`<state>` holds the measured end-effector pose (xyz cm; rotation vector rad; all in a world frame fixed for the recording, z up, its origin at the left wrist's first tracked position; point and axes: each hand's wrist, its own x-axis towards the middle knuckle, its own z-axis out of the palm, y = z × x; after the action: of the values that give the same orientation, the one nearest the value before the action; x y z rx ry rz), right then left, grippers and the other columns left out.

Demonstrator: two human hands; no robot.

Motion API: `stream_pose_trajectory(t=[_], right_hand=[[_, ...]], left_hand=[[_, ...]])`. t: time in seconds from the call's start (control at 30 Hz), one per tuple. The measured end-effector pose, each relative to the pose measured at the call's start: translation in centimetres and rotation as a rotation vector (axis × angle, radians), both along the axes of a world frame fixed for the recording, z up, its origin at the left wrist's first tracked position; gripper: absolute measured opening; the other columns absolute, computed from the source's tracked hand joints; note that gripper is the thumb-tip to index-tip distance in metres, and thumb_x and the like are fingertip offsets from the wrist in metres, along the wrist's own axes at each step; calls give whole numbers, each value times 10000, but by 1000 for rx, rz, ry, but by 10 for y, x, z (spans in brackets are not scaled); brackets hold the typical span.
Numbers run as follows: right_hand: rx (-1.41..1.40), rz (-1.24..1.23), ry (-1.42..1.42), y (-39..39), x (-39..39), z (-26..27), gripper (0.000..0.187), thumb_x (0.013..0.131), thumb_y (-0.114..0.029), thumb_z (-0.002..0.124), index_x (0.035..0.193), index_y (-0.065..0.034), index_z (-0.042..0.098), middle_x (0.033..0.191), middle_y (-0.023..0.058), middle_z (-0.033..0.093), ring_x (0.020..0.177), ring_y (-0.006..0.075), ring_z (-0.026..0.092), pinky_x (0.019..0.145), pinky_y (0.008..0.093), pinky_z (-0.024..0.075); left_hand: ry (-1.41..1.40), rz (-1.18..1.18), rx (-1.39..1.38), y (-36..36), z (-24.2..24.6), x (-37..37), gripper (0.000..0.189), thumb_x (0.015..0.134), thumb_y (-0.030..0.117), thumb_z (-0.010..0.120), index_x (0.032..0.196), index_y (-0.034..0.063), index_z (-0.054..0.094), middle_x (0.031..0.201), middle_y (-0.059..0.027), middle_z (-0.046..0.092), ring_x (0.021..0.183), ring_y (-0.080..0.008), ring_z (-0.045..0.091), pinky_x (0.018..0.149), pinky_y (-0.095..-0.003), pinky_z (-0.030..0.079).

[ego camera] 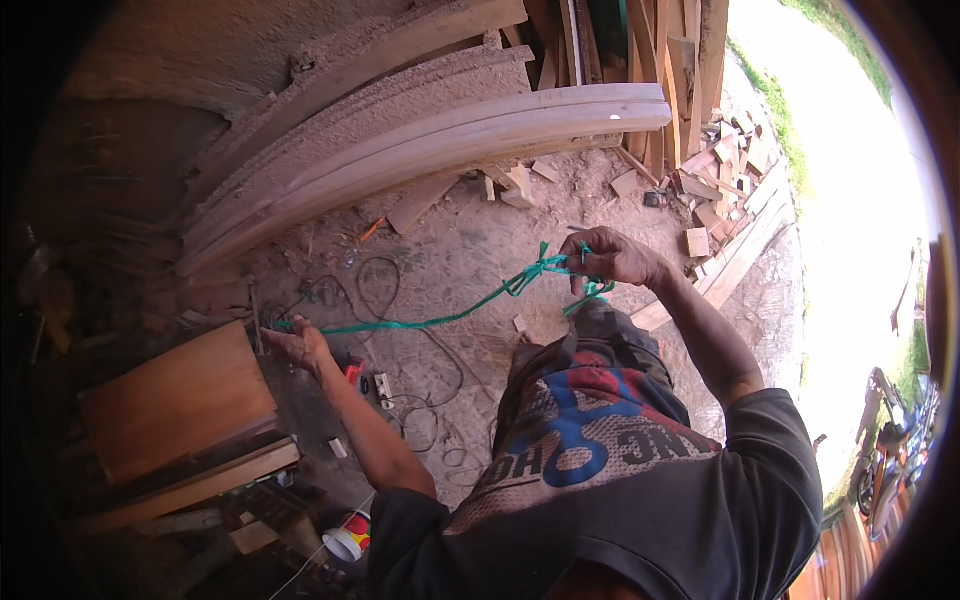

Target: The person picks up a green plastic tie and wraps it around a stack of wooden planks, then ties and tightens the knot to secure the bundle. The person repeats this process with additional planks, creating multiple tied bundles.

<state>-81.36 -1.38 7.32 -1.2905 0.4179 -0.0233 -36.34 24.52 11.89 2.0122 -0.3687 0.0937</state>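
Observation:
A length of green plastic twine (420, 325) spans the gap between my two hands, sagging slightly. Its knotted, looped end (529, 277) is pinched in the fingers of my right hand (611, 259), with loose tails hanging below them above my leg. Out to the left, my left hand (300, 346) has the other stretch of twine running between thumb and fingers. That hand is above the near corner of a flat brown wooden panel (180, 397). The far end of the twine past the left hand is hard to make out.
Long curved timber beams (450, 135) covered in sawdust lie ahead. Wood offcuts (720, 187) pile up at the right, below upright boards (660, 67). Cables (450, 367), a white power strip (384, 391) and a red tool (355, 369) are on the floor. A white bucket (346, 541) sits lower left.

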Motion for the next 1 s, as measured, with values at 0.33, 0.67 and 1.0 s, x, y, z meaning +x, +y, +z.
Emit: stream_pose_trajectory(t=[0.33, 0.67, 1.0], right_hand=[[-261, -48, -242, -4, 48, 25, 178, 944, -193, 700, 1024, -36, 727, 925, 63, 692, 883, 131, 636, 800, 319, 493], [-784, -714, -26, 9, 31, 48, 275, 874, -233, 764, 1039, -48, 645, 923, 120, 626, 853, 275, 645, 724, 390, 508], [-682, -477, 0, 19, 25, 40, 228, 885, -217, 718, 854, -13, 619, 778, 151, 581, 705, 325, 608, 646, 408, 491]], left_hand=[[685, -1196, -100, -101, 5, -219, 188, 1004, 115, 596, 1154, 13, 646, 936, -31, 688, 811, -113, 633, 750, -256, 517], [1016, -756, -555, -129, -15, -271, 80, 958, 69, 648, 1036, 87, 644, 832, 1, 644, 659, -57, 550, 482, -191, 394], [848, -660, -569, -151, -8, -298, 43, 957, 83, 651, 934, 88, 615, 795, -11, 652, 596, -22, 516, 446, -167, 360]])
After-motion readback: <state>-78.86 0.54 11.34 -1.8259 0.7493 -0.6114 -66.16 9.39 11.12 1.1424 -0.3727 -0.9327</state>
